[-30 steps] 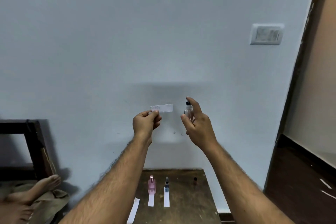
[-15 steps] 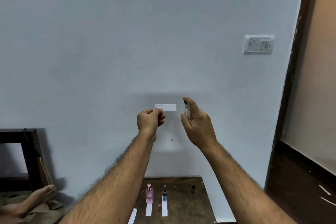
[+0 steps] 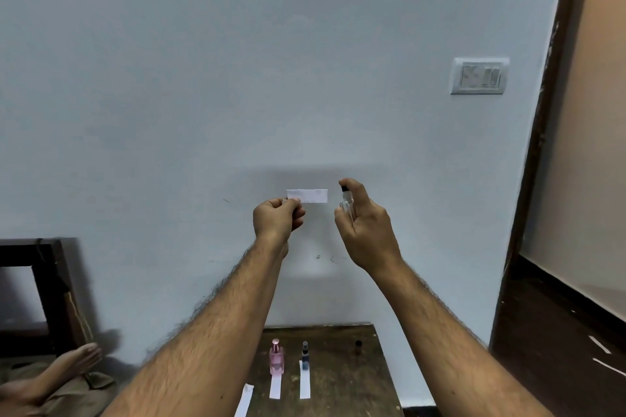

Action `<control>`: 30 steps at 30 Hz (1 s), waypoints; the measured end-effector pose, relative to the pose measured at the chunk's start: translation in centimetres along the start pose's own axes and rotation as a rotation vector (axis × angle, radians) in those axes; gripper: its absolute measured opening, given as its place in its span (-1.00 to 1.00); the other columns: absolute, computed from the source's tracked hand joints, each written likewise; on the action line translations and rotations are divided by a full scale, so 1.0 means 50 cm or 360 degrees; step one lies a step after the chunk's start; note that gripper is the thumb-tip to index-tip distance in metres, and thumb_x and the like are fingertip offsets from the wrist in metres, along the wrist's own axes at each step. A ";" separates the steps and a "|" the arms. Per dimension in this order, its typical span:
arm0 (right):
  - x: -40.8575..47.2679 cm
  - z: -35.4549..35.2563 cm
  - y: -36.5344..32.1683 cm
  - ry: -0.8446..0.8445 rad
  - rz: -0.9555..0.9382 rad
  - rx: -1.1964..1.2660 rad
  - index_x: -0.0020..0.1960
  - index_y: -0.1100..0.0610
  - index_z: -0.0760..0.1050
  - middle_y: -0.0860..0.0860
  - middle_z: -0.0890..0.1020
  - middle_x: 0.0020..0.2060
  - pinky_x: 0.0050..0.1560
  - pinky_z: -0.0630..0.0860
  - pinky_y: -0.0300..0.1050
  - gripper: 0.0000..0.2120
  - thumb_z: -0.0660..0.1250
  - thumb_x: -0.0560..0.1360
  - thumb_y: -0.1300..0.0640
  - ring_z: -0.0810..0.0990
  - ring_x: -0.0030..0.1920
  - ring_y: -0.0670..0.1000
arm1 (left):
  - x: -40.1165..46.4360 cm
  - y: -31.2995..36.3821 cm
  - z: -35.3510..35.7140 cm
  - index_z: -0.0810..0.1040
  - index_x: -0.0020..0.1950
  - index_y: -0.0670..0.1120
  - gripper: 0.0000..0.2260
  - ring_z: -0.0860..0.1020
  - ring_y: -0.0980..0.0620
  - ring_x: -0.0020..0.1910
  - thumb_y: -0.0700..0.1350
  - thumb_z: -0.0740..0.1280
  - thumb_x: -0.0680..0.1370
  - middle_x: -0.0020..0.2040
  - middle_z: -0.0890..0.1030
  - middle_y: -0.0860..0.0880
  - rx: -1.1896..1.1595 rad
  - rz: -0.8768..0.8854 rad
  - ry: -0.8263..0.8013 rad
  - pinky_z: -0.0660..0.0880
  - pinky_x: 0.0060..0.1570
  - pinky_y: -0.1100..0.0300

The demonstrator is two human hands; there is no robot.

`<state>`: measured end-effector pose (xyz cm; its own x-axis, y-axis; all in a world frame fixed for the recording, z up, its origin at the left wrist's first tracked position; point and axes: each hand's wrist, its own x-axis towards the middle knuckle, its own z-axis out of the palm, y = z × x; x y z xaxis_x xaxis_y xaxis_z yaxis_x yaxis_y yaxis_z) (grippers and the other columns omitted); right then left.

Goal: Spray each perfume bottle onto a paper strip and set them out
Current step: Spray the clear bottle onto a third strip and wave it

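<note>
My left hand (image 3: 276,220) pinches a white paper strip (image 3: 310,196) by its left end and holds it level in front of the wall. My right hand (image 3: 367,230) grips a small clear spray bottle (image 3: 346,203) with a black top, the forefinger lying over the nozzle, which faces the strip's free end. Below, on a dark wooden table (image 3: 342,379), stand a pink bottle (image 3: 276,357) and a dark blue bottle (image 3: 305,356), each with a white strip (image 3: 275,386) in front of it. A third strip (image 3: 244,399) lies at the table's left edge.
A small dark cap or vial (image 3: 358,345) stands at the table's back right. A person's bare foot (image 3: 72,360) rests at lower left beside a dark wooden frame (image 3: 59,281). A switch plate (image 3: 479,75) is on the wall, a dark door frame (image 3: 542,132) to the right.
Both hands stay raised, strip and bottle held the same way and about as far apart. The camera has tilted up, so the table shows lower in view.
</note>
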<state>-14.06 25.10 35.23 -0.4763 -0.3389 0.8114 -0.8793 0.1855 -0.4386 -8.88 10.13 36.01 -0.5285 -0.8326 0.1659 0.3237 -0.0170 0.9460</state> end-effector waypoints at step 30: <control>-0.018 0.014 0.052 -0.0033 0.0187 -0.0459 0.29 0.00 0.27 0.06 0.54 -0.18 -0.36 0.41 -0.11 -0.66 0.17 0.54 0.16 0.49 -0.30 0.11 | 0.007 -0.034 -0.010 0.61 -0.18 -0.24 -0.92 0.61 0.04 -0.33 -0.24 0.39 0.49 -0.30 0.63 -0.11 0.0114 0.0092 0.0056 0.59 -0.27 0.19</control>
<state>-15.93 25.23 33.07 -0.5770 -0.3180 0.7523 -0.7830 0.4773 -0.3988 -9.21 9.60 34.30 -0.4822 -0.8500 0.2121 0.2953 0.0703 0.9528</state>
